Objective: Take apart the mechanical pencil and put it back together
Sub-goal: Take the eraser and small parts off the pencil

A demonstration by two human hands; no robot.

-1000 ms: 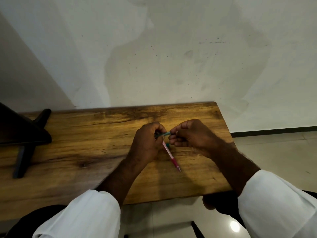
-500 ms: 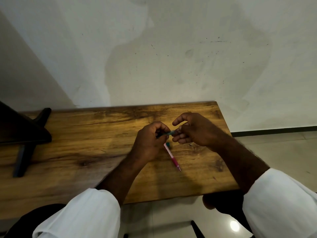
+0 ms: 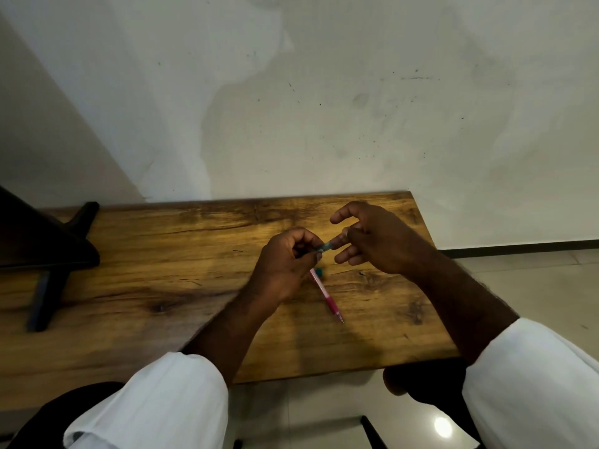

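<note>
My left hand [image 3: 287, 265] is closed around a teal mechanical pencil [image 3: 326, 246], whose short visible end points right toward my other hand. My right hand [image 3: 372, 241] hovers at that end, thumb and middle fingers touching its tip while the index finger is lifted. On the wooden table [image 3: 146, 270] below the hands lies a pink pencil [image 3: 325, 294], point toward me. A small teal piece [image 3: 319, 271] rests beside the pink pencil's far end.
A dark stand with a black leg [image 3: 48, 254] occupies the table's left end. The table's right edge [image 3: 434, 273] drops to a tiled floor, and a white wall rises directly behind the table.
My right hand has loosened from a tight pinch: its fingers spread and the index finger lifted. It shifted slightly right. The left hand kept hold of the teal pencil.
</note>
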